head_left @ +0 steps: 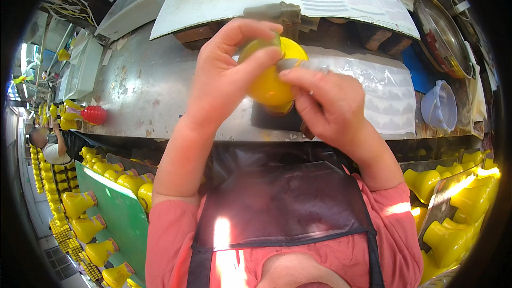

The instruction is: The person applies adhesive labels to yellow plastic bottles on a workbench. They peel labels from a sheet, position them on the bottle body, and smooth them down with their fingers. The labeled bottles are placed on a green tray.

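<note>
A glossy yellow ceramic vessel (269, 86) is in front of me, above a dark block on the metal bench. My left hand (226, 69) is curled round its upper left side, thumb and fingers closed over it. Between them shows a greenish, see-through patch; its kind is unclear. My right hand (330, 101) is closed at the vessel's right side, thumb and index finger pinched on a small flat greyish piece (288, 64) that touches the yellow surface. Motion blur hides its exact kind. The dark block (274, 119) is partly covered by the vessel.
A sheet with pale repeated printed shapes (384, 88) lies right on the bench (154, 96). Beyond it stand a lavender bucket (439, 105) and a round metal pan (440, 34). Several yellow vessels (88, 229) line boards on both sides. Far left, a person (56, 149) works.
</note>
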`<state>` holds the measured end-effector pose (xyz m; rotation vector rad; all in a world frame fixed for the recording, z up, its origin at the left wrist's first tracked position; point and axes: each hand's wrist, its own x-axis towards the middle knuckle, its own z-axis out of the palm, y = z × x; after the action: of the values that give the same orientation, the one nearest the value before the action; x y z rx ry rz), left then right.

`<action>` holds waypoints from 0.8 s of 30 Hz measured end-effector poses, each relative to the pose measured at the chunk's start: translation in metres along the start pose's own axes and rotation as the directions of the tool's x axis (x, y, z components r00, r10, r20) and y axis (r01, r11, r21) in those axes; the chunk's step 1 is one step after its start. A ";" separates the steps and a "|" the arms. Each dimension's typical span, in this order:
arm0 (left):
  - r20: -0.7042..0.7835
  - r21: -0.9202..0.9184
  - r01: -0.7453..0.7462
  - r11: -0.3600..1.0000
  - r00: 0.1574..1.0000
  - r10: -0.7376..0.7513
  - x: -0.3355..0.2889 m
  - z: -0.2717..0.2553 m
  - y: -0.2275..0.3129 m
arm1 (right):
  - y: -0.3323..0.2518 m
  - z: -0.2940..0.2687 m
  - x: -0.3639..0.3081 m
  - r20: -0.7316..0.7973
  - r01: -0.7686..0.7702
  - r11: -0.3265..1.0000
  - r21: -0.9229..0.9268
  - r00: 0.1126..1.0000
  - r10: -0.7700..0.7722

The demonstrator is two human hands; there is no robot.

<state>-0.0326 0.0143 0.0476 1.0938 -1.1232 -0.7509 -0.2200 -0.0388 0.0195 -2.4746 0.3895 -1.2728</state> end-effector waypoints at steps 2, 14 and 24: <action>0.021 0.155 0.030 0.987 0.999 -0.034 0.001 -0.003 0.002 | -0.001 0.002 0.000 0.043 0.029 1.000 -0.011 0.999 -0.029; 0.029 0.063 0.065 0.996 0.997 -0.067 -0.005 -0.007 -0.005 | -0.005 -0.003 0.002 0.001 -0.074 0.991 0.110 0.997 0.075; 0.170 0.052 -0.026 0.998 0.985 0.017 -0.018 -0.019 -0.023 | 0.014 -0.012 0.026 0.237 -0.559 0.591 0.581 0.811 0.534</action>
<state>-0.0193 0.0290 0.0187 1.0766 -1.3045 -0.8125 -0.2163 -0.0632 0.0389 -1.6071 0.5542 -0.8830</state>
